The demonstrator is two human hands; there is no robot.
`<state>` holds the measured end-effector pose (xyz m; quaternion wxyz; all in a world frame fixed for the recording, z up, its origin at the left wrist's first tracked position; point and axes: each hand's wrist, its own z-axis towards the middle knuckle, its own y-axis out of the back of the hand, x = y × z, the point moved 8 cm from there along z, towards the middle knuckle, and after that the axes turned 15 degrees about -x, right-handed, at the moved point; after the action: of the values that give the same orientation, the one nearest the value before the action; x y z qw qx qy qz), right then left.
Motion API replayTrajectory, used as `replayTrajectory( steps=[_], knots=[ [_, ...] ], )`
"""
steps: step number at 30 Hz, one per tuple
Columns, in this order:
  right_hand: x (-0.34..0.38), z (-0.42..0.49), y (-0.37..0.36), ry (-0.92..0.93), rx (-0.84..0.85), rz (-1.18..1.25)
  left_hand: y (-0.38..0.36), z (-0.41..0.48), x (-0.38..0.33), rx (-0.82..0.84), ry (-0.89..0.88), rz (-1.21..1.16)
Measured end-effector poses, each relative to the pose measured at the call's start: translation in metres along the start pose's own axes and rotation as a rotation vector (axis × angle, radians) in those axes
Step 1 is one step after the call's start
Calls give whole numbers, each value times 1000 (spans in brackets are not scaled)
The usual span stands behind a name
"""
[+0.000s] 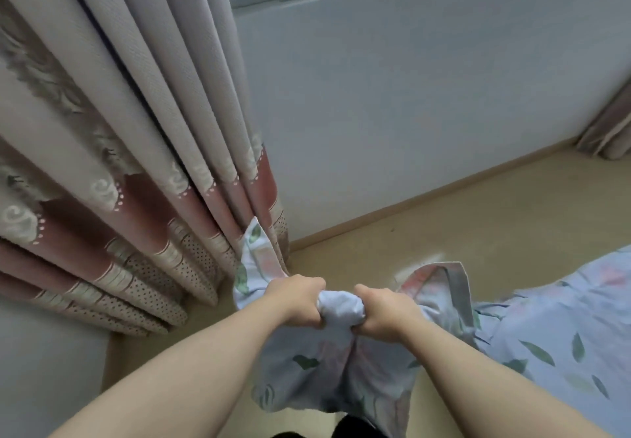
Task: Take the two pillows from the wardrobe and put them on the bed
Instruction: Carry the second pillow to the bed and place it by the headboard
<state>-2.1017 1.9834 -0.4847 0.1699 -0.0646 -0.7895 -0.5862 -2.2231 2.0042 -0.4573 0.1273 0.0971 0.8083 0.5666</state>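
- One pillow (336,352), in a pale blue leaf-print case, hangs bunched between both hands above the floor (478,226).
- Curtain (112,150) folds hang just left of it, touching its upper corner; the wall (409,96) stands beyond.
- Matching leaf-print bedding (563,328) lies to the right.
- Left hand (300,301) and right hand (382,311) are fisted tight on its top edge, side by side.
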Motion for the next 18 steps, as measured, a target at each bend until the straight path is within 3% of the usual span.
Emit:
replayTrajectory(
  steps=[8, 18],
  knots=[
    [-71, 81, 46, -108, -46, -38, 29, 121, -28, 23, -131, 30],
    [-172, 194, 113, -386, -77, 47, 76, 309, -73, 48, -368, 25]
  ],
)
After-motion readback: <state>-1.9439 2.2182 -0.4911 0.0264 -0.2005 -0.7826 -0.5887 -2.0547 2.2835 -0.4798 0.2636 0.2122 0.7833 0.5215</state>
